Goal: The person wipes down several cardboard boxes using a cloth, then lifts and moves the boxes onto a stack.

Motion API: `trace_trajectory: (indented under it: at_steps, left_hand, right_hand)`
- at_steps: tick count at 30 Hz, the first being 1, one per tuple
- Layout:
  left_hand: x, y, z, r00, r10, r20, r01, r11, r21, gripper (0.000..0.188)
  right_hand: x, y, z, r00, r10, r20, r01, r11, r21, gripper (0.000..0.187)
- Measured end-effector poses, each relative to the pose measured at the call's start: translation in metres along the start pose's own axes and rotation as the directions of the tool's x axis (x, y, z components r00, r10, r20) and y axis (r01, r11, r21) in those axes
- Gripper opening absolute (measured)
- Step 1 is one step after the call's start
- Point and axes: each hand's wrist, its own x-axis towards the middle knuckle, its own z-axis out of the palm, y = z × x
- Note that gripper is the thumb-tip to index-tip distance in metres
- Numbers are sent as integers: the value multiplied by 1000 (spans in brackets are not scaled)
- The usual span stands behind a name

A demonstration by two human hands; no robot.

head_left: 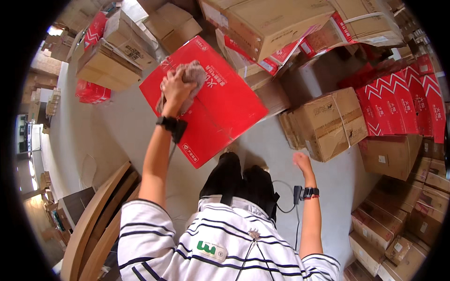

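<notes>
A large red carton (pixel 234 100) with white printing is in front of me, its top face turned up. My left hand (pixel 176 89) presses a crumpled greyish-pink cloth (pixel 193 76) against the left half of that top, fingers bent over the fabric. Part of the cloth is hidden under the palm. Away from the carton, my right hand (pixel 302 161) hangs low at my right side with curled fingers and nothing visible in it. The nearest thing to it is a strapped brown carton (pixel 330 124).
Brown cartons (pixel 272 23) are stacked beyond the red one, more (pixel 124 40) at far left. Red boxes (pixel 398 103) and piled cartons (pixel 382 220) line the right. Curved brown boards (pixel 96 220) lean at lower left. A black cable (pixel 297 229) hangs by my right arm.
</notes>
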Motion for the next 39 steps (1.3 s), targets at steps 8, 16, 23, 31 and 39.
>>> trace_trajectory:
  at_steps: [8, 16, 23, 31, 39]
  left_hand:
    - [142, -75, 19, 991, -116, -66, 120, 990, 68, 50]
    - [186, -51, 22, 992, 92, -90, -88, 995, 40, 47]
    - [136, 24, 53, 888, 435, -151, -434, 900, 44, 47]
    - [-16, 105, 55, 542, 837, 79, -709, 505, -492, 45]
    - [-77, 94, 16, 226, 912, 342, 11, 348, -937, 47]
  right_hand:
    - [38, -62, 86, 983, -184, -9, 184, 983, 11, 18]
    - [34, -82, 112, 994, 88, 67, -90, 996, 22, 31]
    - [30, -181, 157, 985, -20, 174, -94, 774, 626, 65]
    - [38, -180, 175, 997, -5, 75, -47, 739, 672, 65]
    - [40, -103, 150, 981, -104, 165, 13, 879, 477, 56]
